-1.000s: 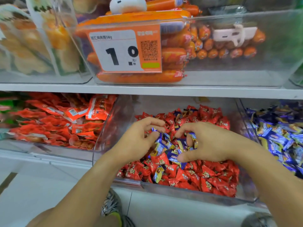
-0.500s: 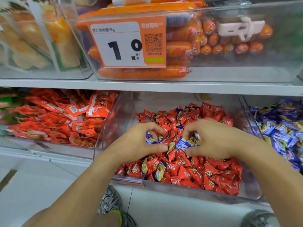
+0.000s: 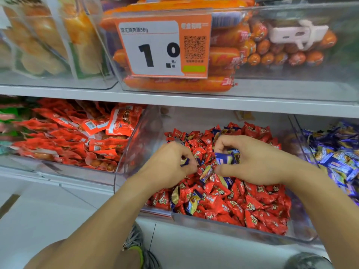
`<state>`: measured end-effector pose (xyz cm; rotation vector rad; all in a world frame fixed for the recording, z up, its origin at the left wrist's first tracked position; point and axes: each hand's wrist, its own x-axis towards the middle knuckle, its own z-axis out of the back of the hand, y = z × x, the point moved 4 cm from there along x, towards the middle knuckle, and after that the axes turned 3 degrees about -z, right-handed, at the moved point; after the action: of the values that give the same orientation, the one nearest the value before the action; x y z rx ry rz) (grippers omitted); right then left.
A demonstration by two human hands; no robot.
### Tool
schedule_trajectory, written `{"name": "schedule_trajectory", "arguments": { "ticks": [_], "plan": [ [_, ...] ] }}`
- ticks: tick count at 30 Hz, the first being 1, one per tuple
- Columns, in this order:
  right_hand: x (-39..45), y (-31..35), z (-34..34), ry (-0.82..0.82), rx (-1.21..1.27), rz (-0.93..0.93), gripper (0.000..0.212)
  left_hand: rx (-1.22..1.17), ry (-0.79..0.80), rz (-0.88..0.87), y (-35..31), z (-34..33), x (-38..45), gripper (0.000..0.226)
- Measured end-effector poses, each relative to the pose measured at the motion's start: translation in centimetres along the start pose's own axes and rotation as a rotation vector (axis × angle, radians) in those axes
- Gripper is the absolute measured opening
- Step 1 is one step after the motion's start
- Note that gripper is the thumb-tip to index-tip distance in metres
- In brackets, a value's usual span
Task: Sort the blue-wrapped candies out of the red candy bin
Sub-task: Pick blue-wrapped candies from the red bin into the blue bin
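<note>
Both grips are pinching: left hand (image 3: 171, 164) and right hand (image 3: 250, 160) each holding blue-wrapped candies (image 3: 223, 158); overfull fingers are risking spills back into the red candy bin (image 3: 233, 230).

A shop — price tag (image 3: 163, 47) w/ QR code on clear bins (image 3: 272, 90) of packaged snacks.

On the upper shelf (image 3: 174, 100) a clear bin holds orange sausages (image 3: 229, 55) behind a price tag (image 3: 163, 47); red snack packets (image 3: 73, 136) fill the lower-left bin.
</note>
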<state>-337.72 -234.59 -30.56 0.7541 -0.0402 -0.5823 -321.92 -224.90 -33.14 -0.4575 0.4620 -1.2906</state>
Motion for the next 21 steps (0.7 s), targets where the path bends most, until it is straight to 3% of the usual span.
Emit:
{"name": "schedule_trajectory", "arguments": {
  "ticks": [8,12,14,18,21],
  "plan": [
    [-0.1,-1.2,0.3,0.077,-0.305,-0.175,0.013,-0.099,-0.056,0.034,-0.5,0.3,-0.8,0.028],
    [0.2,-1.2,-0.8,0.081,-0.399,-0.182,0.038,0.067,-0.004,0.011,-1.8,-0.9,-0.7,0.027],
    [0.4,-1.3,-1.1,0.060,-0.430,-0.168,0.038,0.057,-0.001,0.022,-1.8,-0.7,-0.4,0.019],
    [0.2,-1.5,-0.9,0.014,-0.383,-0.117,0.030,-0.241,0.015,0.086,-1.2,0.6,-0.2,0.012],
    [-0.9,-1.4,0.0,-0.057,-0.197,-0.078,0.028,-0.514,0.066,0.208,-1.1,0.3,-0.5,0.013]
  ]
}}
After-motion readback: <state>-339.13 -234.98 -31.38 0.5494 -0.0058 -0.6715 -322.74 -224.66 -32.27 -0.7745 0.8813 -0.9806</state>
